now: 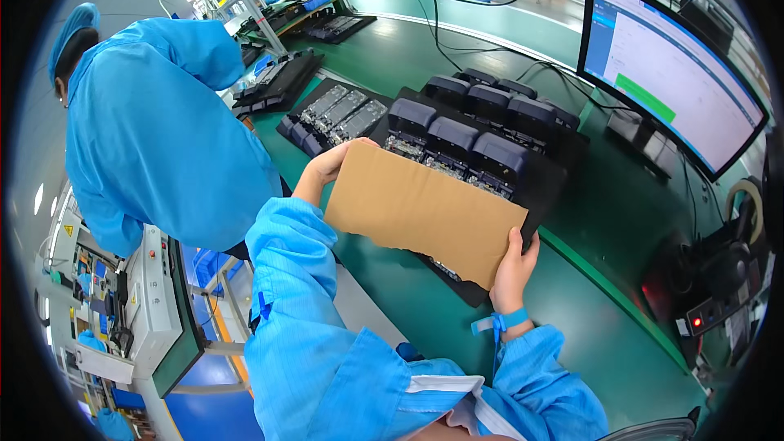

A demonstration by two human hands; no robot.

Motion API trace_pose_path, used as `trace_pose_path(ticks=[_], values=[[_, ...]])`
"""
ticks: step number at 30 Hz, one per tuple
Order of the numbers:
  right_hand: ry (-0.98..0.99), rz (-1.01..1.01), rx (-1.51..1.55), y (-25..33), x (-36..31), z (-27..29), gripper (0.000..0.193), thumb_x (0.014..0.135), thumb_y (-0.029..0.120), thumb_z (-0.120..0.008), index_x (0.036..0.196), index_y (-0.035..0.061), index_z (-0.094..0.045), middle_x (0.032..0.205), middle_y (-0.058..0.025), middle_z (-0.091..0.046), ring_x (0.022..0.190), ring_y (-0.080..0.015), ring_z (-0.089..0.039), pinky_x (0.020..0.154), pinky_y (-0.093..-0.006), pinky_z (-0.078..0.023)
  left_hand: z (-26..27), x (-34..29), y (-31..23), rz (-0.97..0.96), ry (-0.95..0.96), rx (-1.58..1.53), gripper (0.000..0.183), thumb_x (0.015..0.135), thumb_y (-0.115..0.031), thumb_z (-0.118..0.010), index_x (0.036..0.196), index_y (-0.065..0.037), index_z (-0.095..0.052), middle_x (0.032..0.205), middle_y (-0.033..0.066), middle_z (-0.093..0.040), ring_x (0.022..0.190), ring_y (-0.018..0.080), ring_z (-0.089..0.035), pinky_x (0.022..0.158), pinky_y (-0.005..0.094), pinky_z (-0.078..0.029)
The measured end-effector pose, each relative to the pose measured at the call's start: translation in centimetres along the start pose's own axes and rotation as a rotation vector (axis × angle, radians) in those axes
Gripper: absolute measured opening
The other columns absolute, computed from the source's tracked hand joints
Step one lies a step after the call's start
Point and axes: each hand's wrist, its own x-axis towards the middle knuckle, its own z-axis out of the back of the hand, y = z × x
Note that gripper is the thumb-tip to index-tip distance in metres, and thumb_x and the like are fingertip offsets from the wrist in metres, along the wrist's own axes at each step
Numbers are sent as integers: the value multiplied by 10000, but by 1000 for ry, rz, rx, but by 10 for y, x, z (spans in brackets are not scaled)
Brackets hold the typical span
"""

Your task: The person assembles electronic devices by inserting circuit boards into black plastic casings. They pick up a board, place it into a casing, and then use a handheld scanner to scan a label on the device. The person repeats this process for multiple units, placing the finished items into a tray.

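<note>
A flat brown cardboard sheet (425,216) with a ragged near edge is held between my two hands above the green bench. My left hand (333,165) grips its far left corner, with fingers partly hidden. At the right end my right hand (514,273) clasps the edge, thumb on top. Beneath the cardboard lies a black tray (543,184) carrying several dark device housings (453,135) with exposed circuit parts. The sheet hides the near part of that tray. A blue wrist strap (500,322) circles my right wrist.
Left of me a person in a blue smock (167,131) bends away. Another tray of silver-topped units (343,114) sits far left on the bench (588,269). A monitor (670,73) stands at right, near a black device (714,269) and a red-lit power strip (706,318). Cables cross behind.
</note>
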Motion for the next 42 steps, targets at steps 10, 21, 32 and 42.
trace_pose_path(ticks=[10,21,32,42], values=[[-23,53,-48,3,4,2,622,855,274,-521,1306,-2,-193,1209,-175,-403,1092,-228,-421,911,-313,-349,-6,9,4,-127,-144,-273,745,686,-593,-570,1168,-40,-438,1112,40,-495,1007,165,-486,885,308,-380],[22,132,-182,-1,-6,-2,698,840,261,-548,1314,-32,-128,1234,-196,-372,1110,-246,-408,943,-317,-309,-29,24,-5,2,-528,504,992,556,46,-706,1370,-150,-174,1332,155,-285,1139,230,-405,956,322,-327],[155,353,-456,2,-8,0,826,732,215,-650,1309,-44,-118,1219,-191,-363,1115,-299,-380,939,-369,-304,1,34,18,125,-545,305,800,720,-128,-655,1361,-67,-180,1293,169,-365,1139,247,-401,984,328,-256],[-17,439,-1058,22,-32,-2,659,720,335,-606,1143,-102,-353,804,-219,-590,738,-357,-579,634,-411,-462,-12,25,-3,128,-722,942,755,595,-396,-745,1100,92,-469,1140,208,-466,1064,277,-465,895,333,-370]])
